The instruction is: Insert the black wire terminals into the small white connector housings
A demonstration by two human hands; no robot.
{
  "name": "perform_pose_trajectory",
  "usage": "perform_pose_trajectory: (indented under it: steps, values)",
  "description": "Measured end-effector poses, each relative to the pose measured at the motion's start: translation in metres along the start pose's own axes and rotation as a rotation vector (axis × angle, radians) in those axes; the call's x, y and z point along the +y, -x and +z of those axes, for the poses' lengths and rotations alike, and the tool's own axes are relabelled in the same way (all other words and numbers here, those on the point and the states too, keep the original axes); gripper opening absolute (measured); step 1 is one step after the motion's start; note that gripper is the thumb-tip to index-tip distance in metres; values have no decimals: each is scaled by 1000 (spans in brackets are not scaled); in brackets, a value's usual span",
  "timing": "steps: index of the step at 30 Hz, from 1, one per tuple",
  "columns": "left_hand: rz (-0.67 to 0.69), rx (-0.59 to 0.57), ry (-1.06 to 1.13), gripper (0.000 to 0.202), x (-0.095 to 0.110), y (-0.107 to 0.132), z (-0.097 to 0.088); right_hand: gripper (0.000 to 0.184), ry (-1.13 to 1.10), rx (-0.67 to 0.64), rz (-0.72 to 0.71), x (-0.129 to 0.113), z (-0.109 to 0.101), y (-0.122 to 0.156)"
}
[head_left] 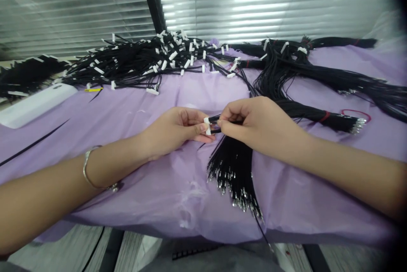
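Between the thumb and fingers of my left hand (178,130) is a small white connector housing (207,126) with black wires running out of its right side. My right hand (254,119) pinches a black wire (215,118) close to that housing; its fingertips hide the wire's end. Below my right hand a fan of loose black wires (233,166) lies on the purple sheet, their silvery crimped terminals pointing toward the front edge. Beside my right wrist rests a tied bundle of black wires (313,113), its metal terminals at the right end.
Behind the hands is a large heap of black wires with white connectors (159,54). More wire bundles (349,79) lie at the back right. At left are a white case (38,104) and a yellow tag (93,90). Purple sheeting (136,204) covers the table; window blinds (238,1) stand behind.
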State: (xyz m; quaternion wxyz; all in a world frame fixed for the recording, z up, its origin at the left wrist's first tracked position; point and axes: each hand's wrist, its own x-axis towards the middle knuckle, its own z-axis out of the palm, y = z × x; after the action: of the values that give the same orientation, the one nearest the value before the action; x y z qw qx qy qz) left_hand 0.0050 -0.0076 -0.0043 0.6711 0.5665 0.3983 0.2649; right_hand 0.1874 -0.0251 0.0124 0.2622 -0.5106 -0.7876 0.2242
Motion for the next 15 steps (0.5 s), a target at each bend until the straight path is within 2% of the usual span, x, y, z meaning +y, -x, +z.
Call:
perform_pose_trajectory:
  steps: [7, 15]
  values:
    - [10, -2, -21, 6, 1, 1, 1, 15, 12, 27, -35, -1, 5, 1]
    - [12, 50, 5, 7, 0, 2, 4, 17, 81, 60, -103, 1, 12, 2]
